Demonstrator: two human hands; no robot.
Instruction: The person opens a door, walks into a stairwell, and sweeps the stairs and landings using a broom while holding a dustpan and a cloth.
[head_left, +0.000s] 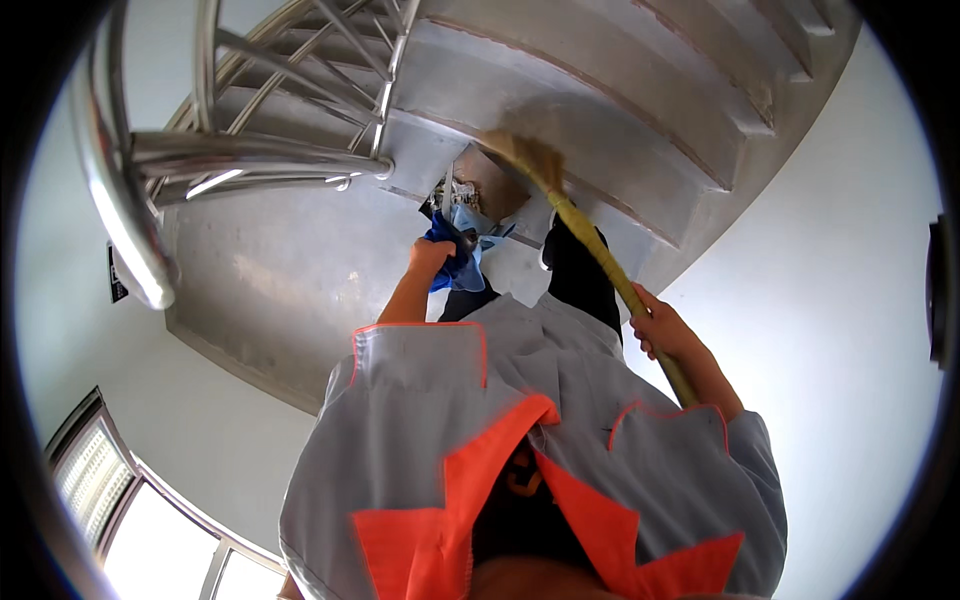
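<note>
My right hand (661, 324) grips the wrapped handle of a straw broom (581, 225), whose blurred bristles rest over or just above a stair step. My left hand (435, 256) is closed around bunched blue cloth or plastic (450, 274), with lighter blue pieces beside it. Just beyond that hand lies a brown dustpan-like container (499, 184) holding mixed litter (465, 195); a thin pale strip stands up across the litter. How the container is held is hidden by the blue material.
Concrete stair steps (600, 97) curve up ahead and to the right. A stainless steel railing (262, 154) stands at the left. Below are a grey landing (262, 262), my dark-trousered legs and a window (161, 532) at lower left. A white wall (810, 262) runs along the right.
</note>
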